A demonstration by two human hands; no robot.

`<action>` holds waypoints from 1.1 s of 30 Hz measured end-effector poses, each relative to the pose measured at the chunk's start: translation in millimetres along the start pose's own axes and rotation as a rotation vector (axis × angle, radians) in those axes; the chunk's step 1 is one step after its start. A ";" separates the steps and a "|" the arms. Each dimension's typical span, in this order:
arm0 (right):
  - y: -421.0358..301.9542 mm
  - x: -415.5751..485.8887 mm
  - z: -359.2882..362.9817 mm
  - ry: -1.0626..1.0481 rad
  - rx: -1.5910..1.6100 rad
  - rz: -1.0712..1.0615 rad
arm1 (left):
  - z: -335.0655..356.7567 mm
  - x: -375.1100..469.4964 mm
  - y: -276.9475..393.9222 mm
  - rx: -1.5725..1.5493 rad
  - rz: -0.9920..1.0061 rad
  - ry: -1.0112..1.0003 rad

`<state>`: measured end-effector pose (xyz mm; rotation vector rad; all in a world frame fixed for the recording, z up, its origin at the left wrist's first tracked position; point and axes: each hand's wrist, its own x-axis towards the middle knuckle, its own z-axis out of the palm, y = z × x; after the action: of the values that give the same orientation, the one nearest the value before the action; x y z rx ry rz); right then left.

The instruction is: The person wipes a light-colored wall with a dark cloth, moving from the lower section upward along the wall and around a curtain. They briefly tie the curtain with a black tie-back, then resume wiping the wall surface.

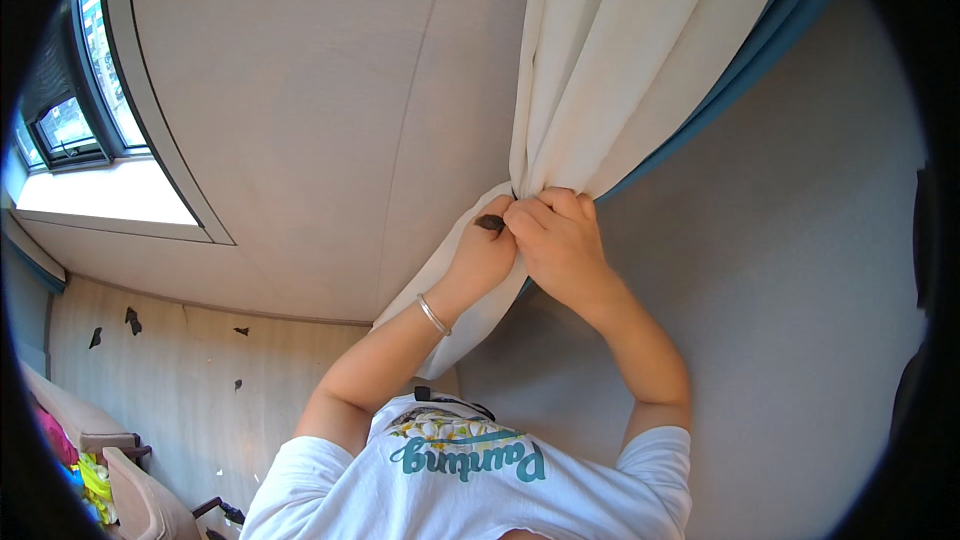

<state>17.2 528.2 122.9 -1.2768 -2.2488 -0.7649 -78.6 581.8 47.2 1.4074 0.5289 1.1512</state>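
A cream curtain (630, 52) with a blue edge (720, 105) hangs before me, drawn together into a narrow waist at my hands. My left hand (480, 251), with a silver bangle at the wrist, is closed at the left side of this waist. From its fist pokes a dark strip (490, 223), whose material I cannot make out. Pressed against the left fingers, my right hand (559, 240) grips the front of the gathered cloth with bent fingers. Below the hands the curtain's lower part (469, 330) spreads down to the left. What lies inside both fists is hidden.
A beige wall (300, 105) stands close behind the curtain, with a window (82, 112) at far left. Black scraps (133, 320) lie on the wood-look floor (165, 382). A beige upholstered seat (142, 495) with colourful cloth (94, 480) is at lower left. A grey wall (750, 315) rises at right.
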 end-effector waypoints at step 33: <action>24.1 0.9 -23.4 -0.155 0.238 0.162 | -18.9 11.1 22.3 -0.108 0.342 -0.294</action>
<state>40.2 523.6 146.9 -1.4188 -2.2406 -0.3382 -97.0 595.6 68.3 1.5768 0.0164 1.1921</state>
